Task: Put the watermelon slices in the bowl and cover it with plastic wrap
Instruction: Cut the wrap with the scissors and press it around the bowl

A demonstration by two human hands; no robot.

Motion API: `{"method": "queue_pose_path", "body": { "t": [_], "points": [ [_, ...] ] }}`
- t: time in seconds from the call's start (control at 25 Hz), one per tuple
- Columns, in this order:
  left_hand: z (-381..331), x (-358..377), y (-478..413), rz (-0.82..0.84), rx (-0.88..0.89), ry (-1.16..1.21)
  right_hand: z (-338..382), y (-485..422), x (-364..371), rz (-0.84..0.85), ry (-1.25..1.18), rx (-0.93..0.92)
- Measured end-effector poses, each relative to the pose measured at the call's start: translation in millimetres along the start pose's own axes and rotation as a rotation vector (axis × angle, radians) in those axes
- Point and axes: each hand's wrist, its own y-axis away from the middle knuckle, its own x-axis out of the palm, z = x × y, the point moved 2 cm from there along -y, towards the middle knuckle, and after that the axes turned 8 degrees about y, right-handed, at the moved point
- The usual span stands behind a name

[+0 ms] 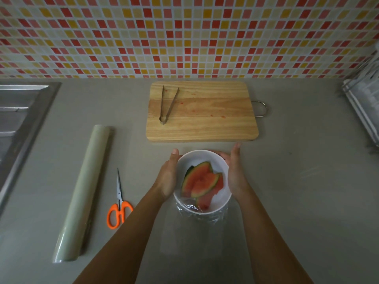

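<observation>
A white bowl (205,155) is held between the two hands, its wall clasped from both sides. The left hand (169,175) is cupped round the bowl's left side with the palm turned inward and the thumb stretched forward along the rim; its fingers are mostly hidden by the bowl. The right hand (235,175) is cupped round the right side, thumb pointed forward, and its fingers (219,155) are seen curled round the far rim. Several watermelon slices (202,181) are stacked inside the bowl, between the palms. Plastic wrap (205,216) is seen crumpled against the bowl's near side, just behind the wrists; how far it is stretched across the top cannot be told.

Just beyond the fingertips a wooden cutting board (202,119) is laid flat, and metal tongs (167,105) are rested on its left part. Left of the left forearm, orange-handled scissors (120,210) are laid on the grey counter (297,191). Farther left of that hand a roll of wrap (82,193) is laid lengthwise, and a steel sink (18,124) is seen beyond it.
</observation>
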Motion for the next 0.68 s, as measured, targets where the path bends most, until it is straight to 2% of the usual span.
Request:
{"method": "queue_pose_path", "body": {
  "t": [0.2,0.36,0.52,0.6,0.68],
  "points": [
    [-6,4,4,-0.136,-0.062,-0.193,-6,-8,-6,-0.111,0.203,0.085],
    [-2,8,12,-0.385,0.002,-0.298,-4,-7,-4,-0.139,0.21,0.08],
    [-3,11,20,-0.526,0.029,-0.408,-1,-3,-3,-0.18,0.215,0.091],
    [-2,6,20,-0.517,-0.01,-0.409,1,2,-3,-0.236,0.231,0.067],
    [-1,0,22,-0.398,-0.083,-0.267,3,8,-7,-0.329,0.241,0.036]
  ]
}}
